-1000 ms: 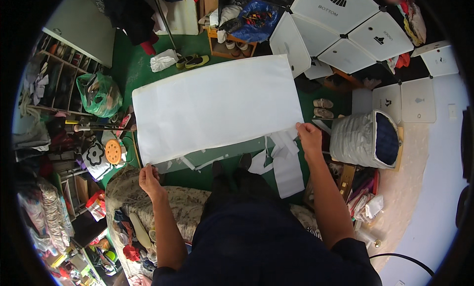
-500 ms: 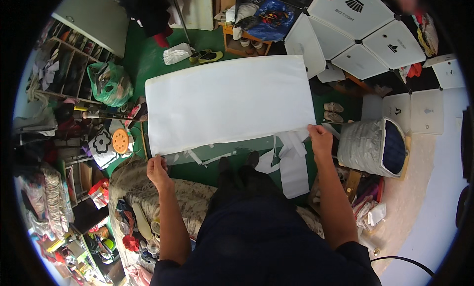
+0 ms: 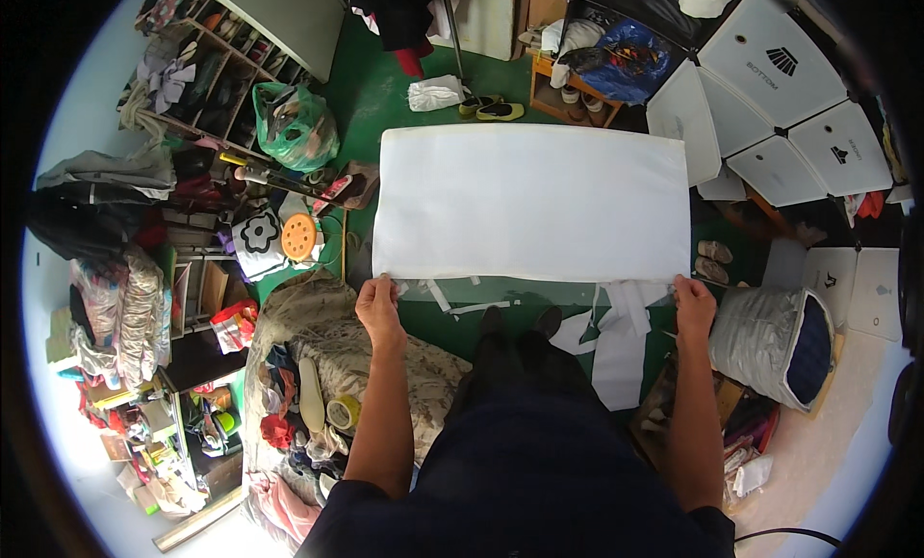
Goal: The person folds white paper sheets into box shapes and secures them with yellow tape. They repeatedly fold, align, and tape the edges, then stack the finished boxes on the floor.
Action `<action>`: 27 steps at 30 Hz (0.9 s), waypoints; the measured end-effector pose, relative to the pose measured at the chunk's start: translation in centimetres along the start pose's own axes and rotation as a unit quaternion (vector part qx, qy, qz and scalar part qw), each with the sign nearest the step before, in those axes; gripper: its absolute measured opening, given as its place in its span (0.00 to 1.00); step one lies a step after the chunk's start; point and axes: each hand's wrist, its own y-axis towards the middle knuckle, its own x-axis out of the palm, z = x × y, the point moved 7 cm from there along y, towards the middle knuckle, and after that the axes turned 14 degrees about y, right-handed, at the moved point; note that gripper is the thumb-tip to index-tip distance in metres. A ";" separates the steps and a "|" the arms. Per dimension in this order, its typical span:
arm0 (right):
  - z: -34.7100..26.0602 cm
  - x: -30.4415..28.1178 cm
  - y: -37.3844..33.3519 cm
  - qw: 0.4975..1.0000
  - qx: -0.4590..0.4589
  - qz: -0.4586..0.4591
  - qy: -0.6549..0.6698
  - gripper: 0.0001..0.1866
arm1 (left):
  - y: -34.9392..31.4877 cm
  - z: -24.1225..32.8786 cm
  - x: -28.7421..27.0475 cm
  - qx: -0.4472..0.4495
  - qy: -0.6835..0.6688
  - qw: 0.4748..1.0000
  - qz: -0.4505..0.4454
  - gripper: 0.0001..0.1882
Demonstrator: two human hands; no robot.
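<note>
Two hands [image 3: 382,315] [image 3: 695,310] pinch a smooth rectangular sheet [image 3: 531,204].

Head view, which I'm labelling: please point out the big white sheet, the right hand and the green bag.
Big white sheet [image 3: 532,204]: head view, middle of its upper face.
Right hand [image 3: 695,308]: head view, middle of the hand.
Green bag [image 3: 302,144]: head view, its side.
</note>
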 end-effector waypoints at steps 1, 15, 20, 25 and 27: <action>-0.2 0.1 -0.1 1.000 -0.001 0.001 -0.004 0.15 | 0.0 -0.1 0.0 0.001 -0.003 1.000 -0.002 0.14; -0.7 0.2 -0.3 1.000 -0.015 0.012 -0.019 0.13 | -0.2 -0.4 0.0 -0.003 0.009 1.000 0.007 0.16; -0.8 0.2 -0.3 0.999 -0.019 0.014 -0.037 0.16 | 0.0 -0.6 -0.1 0.011 0.018 1.000 0.008 0.16; -1.1 0.2 -0.3 0.996 -0.016 0.016 -0.082 0.18 | 0.1 -0.8 -0.3 0.013 0.032 0.999 0.014 0.15; -1.0 0.0 -0.1 0.995 -0.022 0.025 -0.098 0.19 | 0.1 -0.7 -0.1 0.005 0.032 0.999 0.014 0.16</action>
